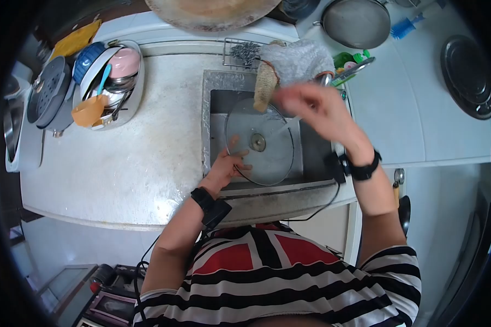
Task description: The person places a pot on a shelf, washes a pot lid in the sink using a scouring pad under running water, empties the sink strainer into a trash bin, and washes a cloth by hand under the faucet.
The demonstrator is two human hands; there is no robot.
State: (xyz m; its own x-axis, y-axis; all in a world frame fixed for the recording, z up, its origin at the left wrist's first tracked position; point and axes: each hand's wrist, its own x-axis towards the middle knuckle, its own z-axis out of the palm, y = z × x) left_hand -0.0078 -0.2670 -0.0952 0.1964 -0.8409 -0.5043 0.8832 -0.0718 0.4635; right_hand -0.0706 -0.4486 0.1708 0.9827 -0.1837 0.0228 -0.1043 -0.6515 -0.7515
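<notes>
A round, clear glass lid or plate (275, 155) is held over the steel sink (206, 109), and the drain shows through it. My left hand (226, 168) grips its lower left edge, with fingers partly seen through the glass. Above the sink's right side is my right hand (319, 111), blurred at the fingertips, near the faucet; what its fingers hold, if anything, cannot be made out. Just left of those fingertips, a tan mesh scrubbing cloth (265, 87) hangs over the sink's back edge.
A white tub (138, 82) of bowls and utensils stands at the left, beside grey colanders (50, 90). Behind the sink are a wire rack (232, 53), a plastic bag (297, 59) and a green bottle (343, 60). A strainer (356, 23) and black lids (466, 71) lie at the right.
</notes>
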